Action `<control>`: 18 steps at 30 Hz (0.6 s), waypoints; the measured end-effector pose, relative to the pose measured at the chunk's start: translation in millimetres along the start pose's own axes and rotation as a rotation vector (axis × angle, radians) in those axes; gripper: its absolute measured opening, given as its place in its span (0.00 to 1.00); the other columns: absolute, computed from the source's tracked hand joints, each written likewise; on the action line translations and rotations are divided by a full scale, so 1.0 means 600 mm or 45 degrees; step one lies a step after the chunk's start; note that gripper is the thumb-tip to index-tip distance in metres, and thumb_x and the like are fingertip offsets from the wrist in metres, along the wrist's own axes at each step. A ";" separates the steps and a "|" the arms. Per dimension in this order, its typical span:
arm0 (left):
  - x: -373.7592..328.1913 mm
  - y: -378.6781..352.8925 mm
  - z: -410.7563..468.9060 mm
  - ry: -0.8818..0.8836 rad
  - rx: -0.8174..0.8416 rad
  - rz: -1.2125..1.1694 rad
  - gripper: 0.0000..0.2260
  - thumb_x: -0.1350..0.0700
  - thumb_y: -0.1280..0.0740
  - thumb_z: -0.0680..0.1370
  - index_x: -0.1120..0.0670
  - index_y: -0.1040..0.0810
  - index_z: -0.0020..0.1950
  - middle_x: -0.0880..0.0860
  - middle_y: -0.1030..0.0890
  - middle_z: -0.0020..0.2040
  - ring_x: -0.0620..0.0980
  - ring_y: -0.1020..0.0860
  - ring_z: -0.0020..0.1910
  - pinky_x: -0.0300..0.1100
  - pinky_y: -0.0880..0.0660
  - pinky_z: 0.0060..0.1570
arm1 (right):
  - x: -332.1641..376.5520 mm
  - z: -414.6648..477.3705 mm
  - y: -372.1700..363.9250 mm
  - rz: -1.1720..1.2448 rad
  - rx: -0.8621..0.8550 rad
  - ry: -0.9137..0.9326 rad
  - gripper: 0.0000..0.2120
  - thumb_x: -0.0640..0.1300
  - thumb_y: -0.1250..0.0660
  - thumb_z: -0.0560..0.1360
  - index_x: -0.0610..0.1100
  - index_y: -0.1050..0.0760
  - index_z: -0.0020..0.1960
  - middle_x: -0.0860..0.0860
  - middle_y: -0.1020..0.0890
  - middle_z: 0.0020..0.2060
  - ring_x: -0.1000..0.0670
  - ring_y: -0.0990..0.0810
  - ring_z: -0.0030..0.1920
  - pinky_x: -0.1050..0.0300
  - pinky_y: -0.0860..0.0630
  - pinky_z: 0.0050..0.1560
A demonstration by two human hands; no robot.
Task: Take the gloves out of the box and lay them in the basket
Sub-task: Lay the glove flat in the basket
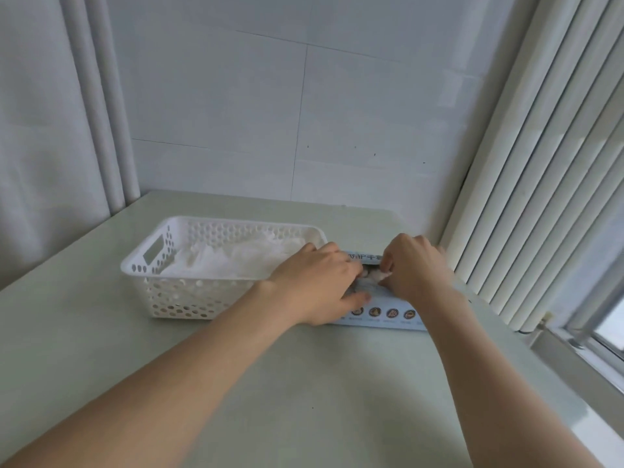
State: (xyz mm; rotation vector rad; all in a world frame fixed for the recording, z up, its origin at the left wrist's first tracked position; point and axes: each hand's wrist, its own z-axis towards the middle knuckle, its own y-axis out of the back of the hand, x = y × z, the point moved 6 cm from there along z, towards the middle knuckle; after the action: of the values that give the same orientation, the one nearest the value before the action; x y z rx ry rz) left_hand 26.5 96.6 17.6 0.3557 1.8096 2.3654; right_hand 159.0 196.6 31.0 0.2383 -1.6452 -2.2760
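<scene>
Right grip [415,268] was pinched on a glove [375,274] at the slot of the blue box [388,303]. Left grip [320,282] was laid flat, fingers straight, on the box. More gloves [236,260] were seen piled in the white basket [175,298] just beside it on the bench [304,383].

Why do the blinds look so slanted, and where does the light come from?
Head view: the wide-angle lens splays the blinds and wall seams outward; soft daylight seems to enter by the window at right, so shadows are faint; the white gloves in the basket wash out into a pale mass.
</scene>
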 end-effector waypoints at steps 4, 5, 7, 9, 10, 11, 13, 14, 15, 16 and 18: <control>0.001 -0.003 0.003 0.003 0.032 0.011 0.22 0.37 0.45 0.85 0.50 0.26 0.70 0.49 0.22 0.64 0.51 0.30 0.68 0.51 0.29 0.61 | 0.006 -0.001 0.002 -0.098 -0.084 0.044 0.08 0.39 0.26 0.74 0.52 0.17 0.47 0.52 0.17 0.42 0.45 0.20 0.46 0.52 0.39 0.50; 0.002 -0.003 0.003 0.006 0.035 0.008 0.22 0.38 0.45 0.85 0.50 0.27 0.71 0.49 0.22 0.65 0.51 0.30 0.69 0.51 0.28 0.61 | 0.008 0.000 0.003 -0.117 -0.092 0.062 0.09 0.38 0.28 0.75 0.52 0.17 0.47 0.52 0.17 0.42 0.45 0.21 0.46 0.52 0.39 0.50; 0.001 -0.002 0.005 0.002 0.044 -0.012 0.22 0.38 0.44 0.85 0.48 0.27 0.72 0.49 0.23 0.64 0.51 0.30 0.69 0.52 0.27 0.61 | 0.011 0.000 0.010 -0.141 -0.126 0.092 0.09 0.37 0.29 0.76 0.52 0.18 0.49 0.52 0.18 0.42 0.45 0.20 0.46 0.52 0.39 0.51; 0.001 -0.002 0.005 0.001 0.062 -0.019 0.21 0.38 0.44 0.85 0.47 0.27 0.73 0.49 0.23 0.64 0.51 0.31 0.69 0.52 0.27 0.60 | 0.015 -0.002 0.015 -0.160 -0.168 0.100 0.09 0.38 0.28 0.77 0.52 0.18 0.49 0.52 0.18 0.41 0.46 0.20 0.46 0.52 0.39 0.51; 0.000 -0.001 0.004 0.002 0.069 -0.017 0.21 0.38 0.44 0.85 0.47 0.27 0.73 0.49 0.23 0.63 0.51 0.31 0.68 0.52 0.26 0.60 | 0.017 -0.003 0.017 -0.158 -0.175 0.096 0.09 0.38 0.28 0.77 0.51 0.19 0.49 0.52 0.19 0.41 0.46 0.21 0.45 0.52 0.39 0.51; 0.000 0.000 0.004 0.001 0.072 -0.011 0.21 0.38 0.44 0.85 0.47 0.27 0.73 0.49 0.23 0.63 0.51 0.31 0.68 0.52 0.26 0.59 | 0.018 -0.004 0.019 -0.149 -0.180 0.091 0.08 0.37 0.29 0.77 0.51 0.19 0.49 0.52 0.19 0.41 0.45 0.21 0.46 0.51 0.39 0.51; -0.001 0.000 0.004 0.003 0.090 0.004 0.21 0.38 0.44 0.85 0.47 0.27 0.73 0.49 0.22 0.62 0.50 0.31 0.68 0.52 0.26 0.58 | 0.021 -0.006 0.027 -0.118 -0.201 0.086 0.06 0.38 0.29 0.79 0.49 0.19 0.50 0.50 0.18 0.42 0.44 0.20 0.46 0.50 0.37 0.51; -0.002 0.001 0.005 0.004 0.097 0.005 0.20 0.38 0.44 0.85 0.46 0.27 0.73 0.49 0.22 0.62 0.50 0.31 0.68 0.52 0.26 0.58 | 0.021 -0.007 0.033 -0.104 -0.214 0.082 0.04 0.40 0.29 0.80 0.48 0.19 0.50 0.50 0.18 0.42 0.43 0.20 0.47 0.50 0.37 0.51; -0.001 0.000 0.006 0.009 0.101 0.000 0.20 0.38 0.44 0.85 0.46 0.27 0.72 0.49 0.22 0.62 0.50 0.31 0.68 0.52 0.25 0.58 | 0.022 -0.008 0.037 -0.098 -0.227 0.083 0.02 0.41 0.30 0.81 0.47 0.19 0.50 0.50 0.17 0.43 0.43 0.20 0.48 0.50 0.37 0.51; 0.000 0.000 0.007 0.015 0.104 -0.001 0.20 0.38 0.44 0.85 0.46 0.26 0.72 0.49 0.22 0.62 0.50 0.31 0.68 0.52 0.25 0.58 | 0.023 -0.007 0.040 -0.097 -0.233 0.089 0.03 0.42 0.30 0.82 0.46 0.20 0.50 0.49 0.17 0.44 0.43 0.20 0.48 0.50 0.37 0.51; 0.000 -0.002 0.007 0.016 0.107 0.009 0.19 0.38 0.44 0.85 0.46 0.26 0.70 0.49 0.22 0.61 0.50 0.31 0.67 0.54 0.24 0.57 | 0.030 -0.007 0.038 -0.095 -0.208 0.121 0.07 0.44 0.32 0.83 0.46 0.23 0.46 0.49 0.18 0.44 0.43 0.20 0.48 0.50 0.37 0.51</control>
State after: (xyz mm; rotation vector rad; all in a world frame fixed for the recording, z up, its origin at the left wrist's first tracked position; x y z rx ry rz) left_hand 27.6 100.6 17.5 0.3585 1.9201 2.3063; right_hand 147.5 179.9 51.8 0.3688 -1.4178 -2.3993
